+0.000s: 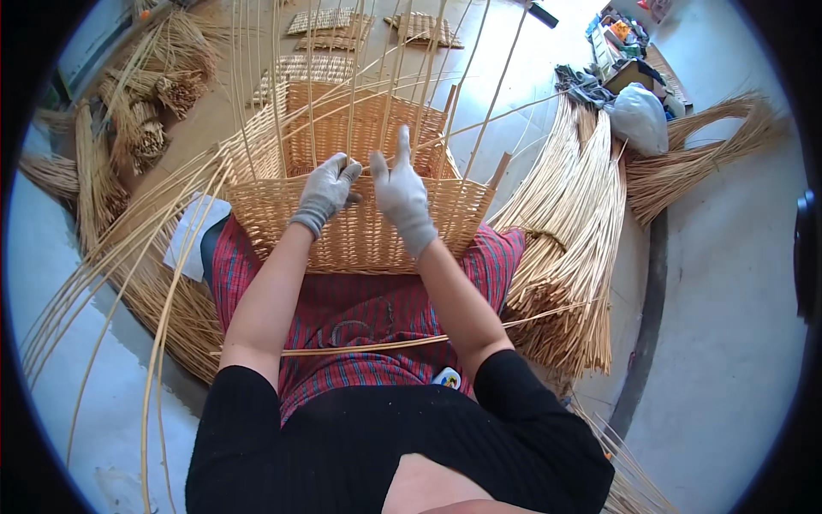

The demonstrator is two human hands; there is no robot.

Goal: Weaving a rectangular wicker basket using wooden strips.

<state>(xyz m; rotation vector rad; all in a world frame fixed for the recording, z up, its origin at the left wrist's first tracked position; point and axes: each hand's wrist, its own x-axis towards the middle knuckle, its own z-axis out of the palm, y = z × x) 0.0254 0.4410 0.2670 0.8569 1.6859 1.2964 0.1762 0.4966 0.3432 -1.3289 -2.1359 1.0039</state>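
Note:
A half-woven rectangular wicker basket (pixel 360 231) rests against my lap, its upright stakes rising toward the top of the picture. My left hand (pixel 328 190), in a grey glove, is closed on a thin willow rod at the near rim. My right hand (pixel 402 193), also gloved, touches the rim just beside it, one finger pointing up along a stake. A loose rod (pixel 368 346) lies across my red plaid apron.
Long willow rods (pixel 111 274) fan out on the floor at my left. A thick tied bundle (pixel 569 248) lies at my right, with a white plastic bag (pixel 640 117) and a box of tools behind it. Flat woven panels (pixel 330 21) sit at the back.

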